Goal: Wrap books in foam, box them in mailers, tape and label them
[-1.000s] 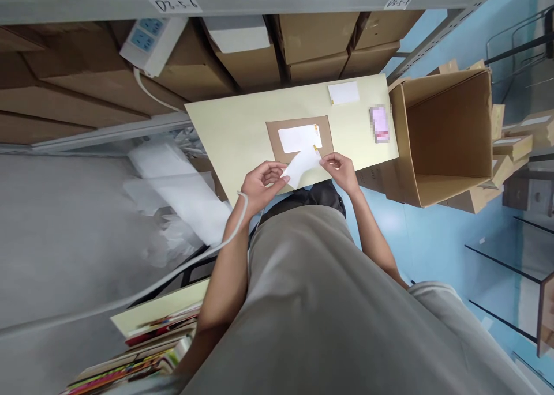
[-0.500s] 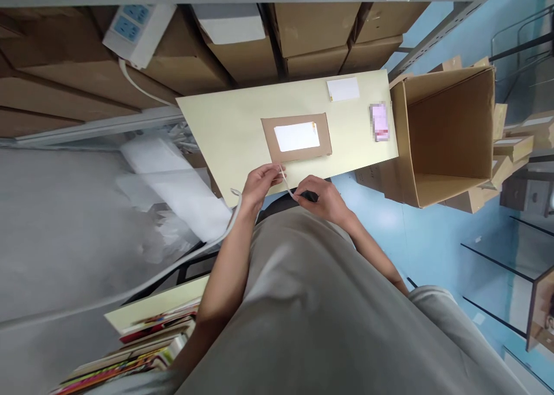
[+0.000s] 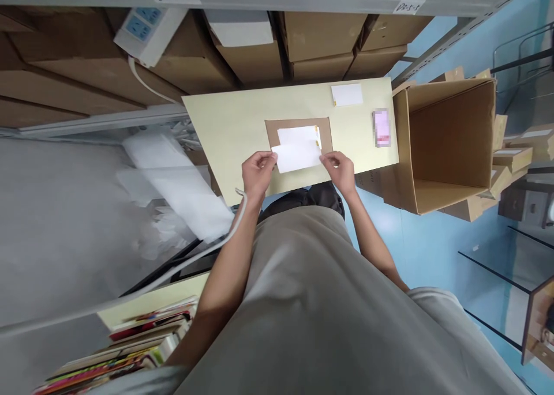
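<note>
A white paper label (image 3: 298,156) is stretched between my two hands over the near edge of a flat brown cardboard piece (image 3: 272,133). My left hand (image 3: 257,172) pinches its left end and my right hand (image 3: 340,168) pinches its right end. Another white label (image 3: 298,134) lies on the cardboard just beyond. The cardboard rests on a pale yellow table (image 3: 234,124).
A white card (image 3: 347,94) and a pink item (image 3: 381,127) lie at the table's far right. An open cardboard box (image 3: 445,135) stands right of the table. Shelves with brown cartons (image 3: 320,34) and a power strip (image 3: 145,29) are behind. White foam sheets (image 3: 173,181) lie left.
Half a second ago both hands were close together near my body below the table edge. They have since moved apart and forward, holding the white label flat over the cardboard.
</note>
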A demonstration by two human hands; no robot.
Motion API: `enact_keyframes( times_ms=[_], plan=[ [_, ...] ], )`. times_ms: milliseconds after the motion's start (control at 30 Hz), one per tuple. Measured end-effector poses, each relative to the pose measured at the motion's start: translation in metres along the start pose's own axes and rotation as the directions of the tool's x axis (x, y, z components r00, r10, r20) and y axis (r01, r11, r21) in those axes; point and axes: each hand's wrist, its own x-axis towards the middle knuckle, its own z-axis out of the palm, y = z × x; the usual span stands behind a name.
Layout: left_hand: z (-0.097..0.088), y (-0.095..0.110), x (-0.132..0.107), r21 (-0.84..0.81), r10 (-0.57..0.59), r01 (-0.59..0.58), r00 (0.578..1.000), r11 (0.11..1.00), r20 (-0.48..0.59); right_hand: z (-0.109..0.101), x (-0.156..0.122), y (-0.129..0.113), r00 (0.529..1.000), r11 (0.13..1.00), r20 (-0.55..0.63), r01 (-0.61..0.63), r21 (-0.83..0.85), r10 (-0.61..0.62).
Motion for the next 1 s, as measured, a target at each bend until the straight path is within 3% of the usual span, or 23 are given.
enact_keyframes(
  times_ms=[167,333,667,1000],
  plan=[
    [0.022,0.0,0.036,0.166,0.123,-0.119,0.992,0.979,-0.015,0.008,0.054,0.025,0.997,0.996,0.02,-0.081,0.044,0.08],
    [0.032,-0.007,0.064,0.229,0.093,-0.086,0.996,0.97,-0.019,0.015,0.081,0.036,0.994,0.994,0.035,-0.106,0.001,0.106],
    [0.034,-0.017,0.082,0.297,0.091,-0.086,0.996,0.951,0.0,0.023,0.084,0.037,0.991,0.986,0.021,-0.131,-0.103,0.133],
    [0.035,-0.02,0.081,0.241,0.091,-0.08,0.995,0.967,-0.032,0.029,0.082,0.036,0.996,0.979,0.011,-0.082,-0.185,0.086]
  ],
)
